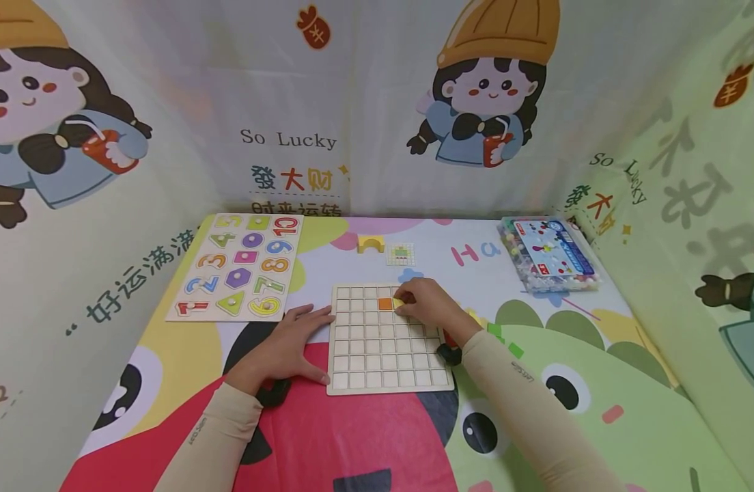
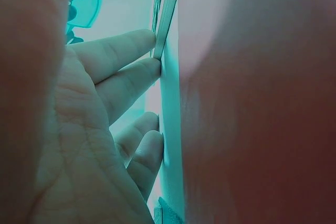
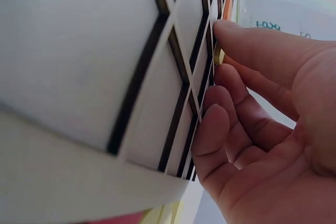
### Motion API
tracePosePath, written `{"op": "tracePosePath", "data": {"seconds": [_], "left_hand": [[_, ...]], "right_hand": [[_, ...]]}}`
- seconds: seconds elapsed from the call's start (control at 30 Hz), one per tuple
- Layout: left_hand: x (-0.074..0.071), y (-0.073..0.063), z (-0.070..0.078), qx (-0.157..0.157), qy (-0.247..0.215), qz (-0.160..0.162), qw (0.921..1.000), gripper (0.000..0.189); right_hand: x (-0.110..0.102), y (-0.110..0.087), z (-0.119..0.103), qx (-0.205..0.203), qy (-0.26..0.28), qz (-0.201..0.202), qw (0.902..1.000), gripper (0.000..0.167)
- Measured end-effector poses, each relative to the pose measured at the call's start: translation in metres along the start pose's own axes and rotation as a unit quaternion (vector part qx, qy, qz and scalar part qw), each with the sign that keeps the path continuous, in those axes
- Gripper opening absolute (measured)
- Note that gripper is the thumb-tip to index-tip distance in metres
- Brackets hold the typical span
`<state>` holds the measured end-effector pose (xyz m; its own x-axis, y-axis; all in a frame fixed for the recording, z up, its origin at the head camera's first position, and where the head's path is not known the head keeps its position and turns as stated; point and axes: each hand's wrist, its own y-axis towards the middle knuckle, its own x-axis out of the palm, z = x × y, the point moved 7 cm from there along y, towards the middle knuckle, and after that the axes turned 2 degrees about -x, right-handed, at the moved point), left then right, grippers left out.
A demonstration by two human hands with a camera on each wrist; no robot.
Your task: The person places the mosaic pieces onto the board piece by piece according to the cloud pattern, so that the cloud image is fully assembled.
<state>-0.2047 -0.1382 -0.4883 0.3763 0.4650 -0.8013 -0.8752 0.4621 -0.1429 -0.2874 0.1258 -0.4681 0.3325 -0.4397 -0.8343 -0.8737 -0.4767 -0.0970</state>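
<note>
A pale wooden grid board (image 1: 357, 345) lies in front of me, with an orange square tile (image 1: 385, 304) in one of its upper cells. My right hand (image 1: 432, 304) is over the board's upper right part and pinches a small yellow tile (image 1: 398, 303) between thumb and forefinger, just right of the orange one. In the right wrist view that yellow tile (image 3: 219, 57) shows at the grid surface, partly covered by the fingers. On the left, my left hand (image 1: 287, 348) has its fingers extended, with fingertips and thumb touching the board's side edge.
A number and shape puzzle (image 1: 229, 273) lies at the back left. Behind the board are a yellow arch block (image 1: 371, 244) and a small pattern card (image 1: 401, 254). A clear box of coloured pieces (image 1: 549, 254) stands back right. Green tiles (image 1: 515, 350) lie by my right forearm.
</note>
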Motion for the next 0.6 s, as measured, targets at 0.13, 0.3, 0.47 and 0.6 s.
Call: {"op": "tracePosePath", "data": {"seconds": [0.13, 0.3, 0.47, 0.6], "left_hand": [[0.000, 0.001, 0.000, 0.000, -0.001, 0.000, 1.0000, 0.116], [0.000, 0.001, -0.001, -0.006, -0.002, -0.002, 1.0000, 0.117], [0.000, 0.000, 0.000, -0.005, -0.003, -0.002, 1.0000, 0.116], [0.000, 0.000, 0.001, -0.005, -0.001, -0.003, 1.0000, 0.116]], "right_hand": [[-0.001, -0.003, 0.003, 0.011, 0.014, -0.006, 0.9998, 0.031], [-0.002, -0.006, 0.007, 0.016, 0.051, -0.013, 0.9985, 0.034], [-0.008, -0.015, 0.011, 0.024, 0.097, -0.018, 0.9948, 0.038], [-0.019, -0.032, 0.021, 0.044, 0.144, -0.005, 0.9886, 0.039]]}}
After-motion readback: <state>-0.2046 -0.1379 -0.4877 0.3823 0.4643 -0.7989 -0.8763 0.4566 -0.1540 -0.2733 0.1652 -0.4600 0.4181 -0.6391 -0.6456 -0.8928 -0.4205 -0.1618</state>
